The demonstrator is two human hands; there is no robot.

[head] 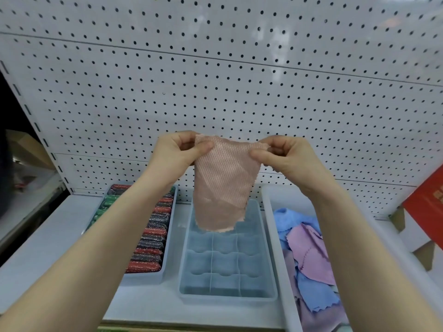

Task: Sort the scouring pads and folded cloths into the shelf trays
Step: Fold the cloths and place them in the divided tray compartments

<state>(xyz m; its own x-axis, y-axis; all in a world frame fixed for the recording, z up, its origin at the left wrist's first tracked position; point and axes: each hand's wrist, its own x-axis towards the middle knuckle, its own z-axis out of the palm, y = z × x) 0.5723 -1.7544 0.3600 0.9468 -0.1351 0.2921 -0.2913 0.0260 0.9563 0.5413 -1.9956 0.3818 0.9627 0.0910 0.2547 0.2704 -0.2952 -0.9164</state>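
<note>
A peach-pink waffle-textured cloth (221, 183) is pinched at its top corners, one by the left hand (178, 152), one by the right hand (285, 155); both grips closed on it. It is held hanging above a blue-grey divided plastic tray (269, 267) on the shelf. Left of it, a tray (169, 245) packed with red, green and dark glittery scouring pads (149, 245). Right, a white bin (275, 226) of loose blue and pink cloths (309, 255). White pegboard (215, 68) behind.
</note>
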